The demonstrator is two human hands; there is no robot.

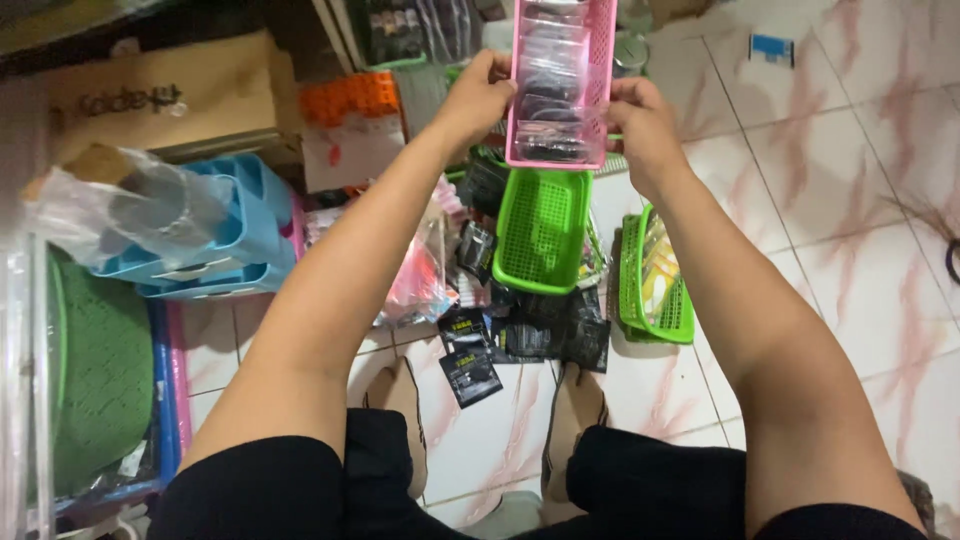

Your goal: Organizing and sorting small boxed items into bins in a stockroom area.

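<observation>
I hold a pink plastic basket (598,70) up in front of me with both hands. My left hand (478,98) grips its left side and my right hand (640,118) grips its right side. Several small dark packets in clear wrap lie inside it. Below it on the tiled floor stands an empty green basket (542,228). A second green basket (652,285) lies tipped on its side to the right, with packets in it. Small black packets (470,372) are scattered on the floor near my feet.
At the left are stacked blue baskets (250,225), a clear plastic bag (130,210), a green mat in a tub (100,370) and a cardboard box (170,100). An orange basket (350,97) sits at the back. White tiled floor (850,230) stretches to the right.
</observation>
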